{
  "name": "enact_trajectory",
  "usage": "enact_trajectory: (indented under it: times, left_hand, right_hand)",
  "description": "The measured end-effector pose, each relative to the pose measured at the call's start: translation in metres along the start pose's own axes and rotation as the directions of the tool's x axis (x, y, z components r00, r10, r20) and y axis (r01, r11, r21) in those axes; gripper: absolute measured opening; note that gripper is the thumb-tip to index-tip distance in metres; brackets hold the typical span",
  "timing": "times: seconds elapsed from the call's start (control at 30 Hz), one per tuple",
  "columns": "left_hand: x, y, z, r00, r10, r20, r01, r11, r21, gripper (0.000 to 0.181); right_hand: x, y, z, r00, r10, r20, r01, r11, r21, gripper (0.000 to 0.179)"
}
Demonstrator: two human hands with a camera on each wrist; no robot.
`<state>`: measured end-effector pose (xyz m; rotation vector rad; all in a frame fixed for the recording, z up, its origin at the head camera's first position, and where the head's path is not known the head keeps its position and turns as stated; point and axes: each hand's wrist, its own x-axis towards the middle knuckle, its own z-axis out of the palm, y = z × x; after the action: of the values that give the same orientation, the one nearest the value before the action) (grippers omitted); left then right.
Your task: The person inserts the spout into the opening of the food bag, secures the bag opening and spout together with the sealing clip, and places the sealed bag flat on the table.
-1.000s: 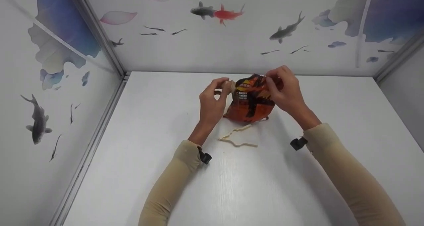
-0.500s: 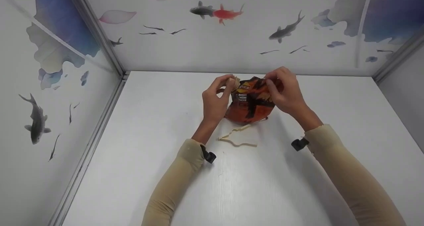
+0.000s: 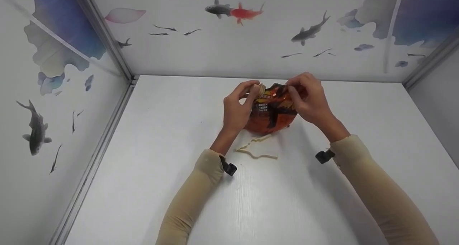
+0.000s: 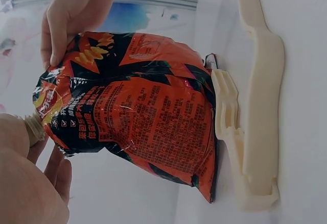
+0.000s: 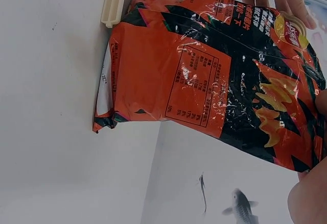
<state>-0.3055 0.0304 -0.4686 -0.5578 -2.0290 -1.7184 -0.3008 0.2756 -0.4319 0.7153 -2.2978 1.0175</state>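
An orange and black snack bag [image 3: 272, 112] stands upright on the table, its printed back facing me. My right hand [image 3: 309, 96] pinches its upper right corner. At the upper left corner, my left hand [image 3: 239, 103] holds a small beige ridged, ring-like piece [image 4: 33, 129] between thumb and fingers, right against the bag's top edge. Part of that piece is hidden by the fingers, and I cannot tell its kind. In front of the bag lies a cream plastic bag clip [image 4: 263, 91], hinged and spread open in a V.
The white table [image 3: 172, 137] ends at a back wall [image 3: 222, 55] printed with fish, close behind the bag. A side wall [image 3: 71, 137] with a metal frame stands on the left. Black wrist cameras [image 3: 230, 168] sit on both sleeves.
My left hand has moved right with the beige ridged piece, from beside the bag to over its upper left corner. My right hand stays almost still at its corner.
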Motion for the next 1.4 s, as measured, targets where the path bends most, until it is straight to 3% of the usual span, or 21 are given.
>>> enact_trajectory:
  times: [0.33, 0.53, 0.77, 1.03, 1.2, 1.4]
  left_hand:
    - [0.0, 0.001, 0.001, 0.998, 0.029, 0.048, -0.031, 0.998, 0.046, 0.03]
    - [0.002, 0.001, 0.002, 0.994, 0.027, 0.102, -0.031, 0.999, 0.032, 0.033]
    - [0.004, -0.001, 0.004, 0.992, 0.06, 0.107, -0.062, 0.998, 0.013, 0.031]
    - [0.006, 0.0, 0.004, 0.994, 0.047, 0.101, -0.048, 0.999, 0.005, 0.032]
    - [0.007, 0.001, 0.003, 0.993, 0.06, 0.102, -0.059, 0.998, -0.011, 0.031]
    - [0.006, -0.001, 0.002, 0.99, 0.087, 0.112, -0.082, 0.996, -0.043, 0.029]
  right_hand:
    - [0.001, -0.002, 0.002, 1.0, -0.016, -0.016, 0.016, 0.999, 0.048, 0.012]
    - [0.001, -0.002, 0.001, 1.0, -0.002, -0.016, 0.003, 0.999, 0.044, 0.012]
    - [0.003, -0.008, 0.0, 1.0, -0.007, 0.009, 0.007, 1.0, 0.029, 0.014]
    - [0.011, -0.021, -0.002, 0.999, -0.043, 0.033, 0.047, 0.989, -0.138, 0.016]
    - [0.022, -0.037, 0.002, 0.992, -0.066, 0.105, 0.089, 0.968, -0.236, 0.019]
    - [0.03, -0.048, 0.007, 0.973, 0.037, 0.229, 0.041, 0.944, -0.328, 0.027]
